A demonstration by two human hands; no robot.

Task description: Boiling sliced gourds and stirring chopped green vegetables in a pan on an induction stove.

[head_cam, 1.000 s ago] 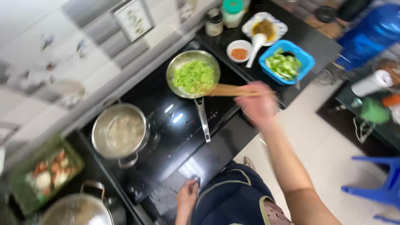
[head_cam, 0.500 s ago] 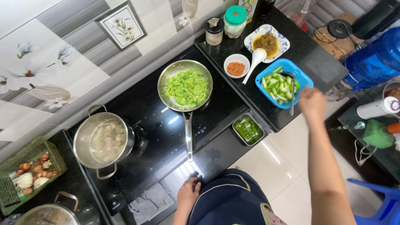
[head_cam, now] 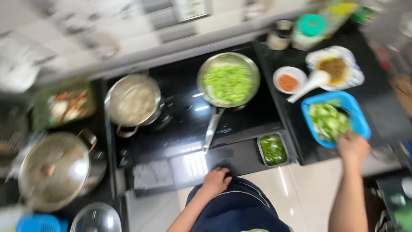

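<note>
My right hand (head_cam: pixel 352 147) grips the near rim of a blue basket (head_cam: pixel 349 108) that holds cut green vegetables. Resting on the front edge of the black stove (head_cam: pixel 180 129) is my left hand (head_cam: pixel 215 180), fingers curled down on the control strip, holding nothing. A steel frying pan (head_cam: pixel 228 79) full of chopped greens stands on the right burner, its handle (head_cam: pixel 211 131) pointing toward me. A small steel tray of greens (head_cam: pixel 272 149) lies between my two hands. The frame is motion-blurred.
A steel pot (head_cam: pixel 133 101) sits on the left burner, and a lidded pot (head_cam: pixel 53 169) lies further left. Right counter: small white bowl of orange spice (head_cam: pixel 289 79), plate with brown paste and white spoon (head_cam: pixel 334 71), jars (head_cam: pixel 311 28). A green basket of vegetables (head_cam: pixel 64 105) is at the left.
The wooden spatula left the pan and my right hand. That hand swung right and came down on the blue basket's rim. The left hand stayed on the stove's edge. The view shifted.
</note>
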